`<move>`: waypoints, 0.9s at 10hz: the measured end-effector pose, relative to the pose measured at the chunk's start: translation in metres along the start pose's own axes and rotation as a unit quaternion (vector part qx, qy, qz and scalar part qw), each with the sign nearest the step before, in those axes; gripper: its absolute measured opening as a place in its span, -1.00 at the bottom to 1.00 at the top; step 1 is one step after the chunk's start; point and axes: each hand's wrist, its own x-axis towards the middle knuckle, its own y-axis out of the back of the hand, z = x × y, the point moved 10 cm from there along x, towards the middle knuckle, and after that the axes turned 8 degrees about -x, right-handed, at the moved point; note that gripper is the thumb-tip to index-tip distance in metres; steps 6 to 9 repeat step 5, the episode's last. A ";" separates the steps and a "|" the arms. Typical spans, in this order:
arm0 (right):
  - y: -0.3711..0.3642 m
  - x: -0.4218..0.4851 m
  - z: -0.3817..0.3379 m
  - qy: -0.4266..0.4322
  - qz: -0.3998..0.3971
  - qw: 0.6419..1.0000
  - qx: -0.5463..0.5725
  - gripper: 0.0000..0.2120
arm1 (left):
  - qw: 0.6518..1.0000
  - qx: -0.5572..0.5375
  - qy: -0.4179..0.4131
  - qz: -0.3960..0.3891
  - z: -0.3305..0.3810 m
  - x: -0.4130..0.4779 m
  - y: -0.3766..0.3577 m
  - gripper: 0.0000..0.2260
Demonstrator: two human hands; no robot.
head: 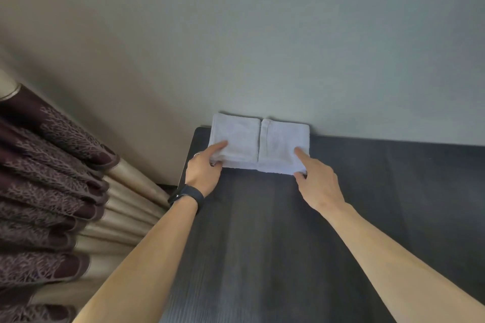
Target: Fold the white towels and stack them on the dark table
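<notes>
A folded white towel (258, 143) lies at the far left corner of the dark table (275, 231), up against the wall. A seam runs down its middle where two flaps meet. My left hand (203, 169) pinches the towel's near left corner, with the index finger on top. My right hand (316, 177) grips the near right corner, thumb underneath and index finger stretched over the cloth. Both forearms reach in from the bottom of the view. A dark band sits on my left wrist.
A pale wall (262, 47) rises directly behind the table. Dark patterned curtains with beige lining (52, 191) hang to the left, close to the table's left edge. The tabletop stretches away to the right and towards me.
</notes>
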 end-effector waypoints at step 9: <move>0.022 -0.017 0.013 -0.006 -0.011 0.999 0.038 -0.27 | 0.998 -0.056 0.012 0.029 0.004 -0.034 0.013 -0.21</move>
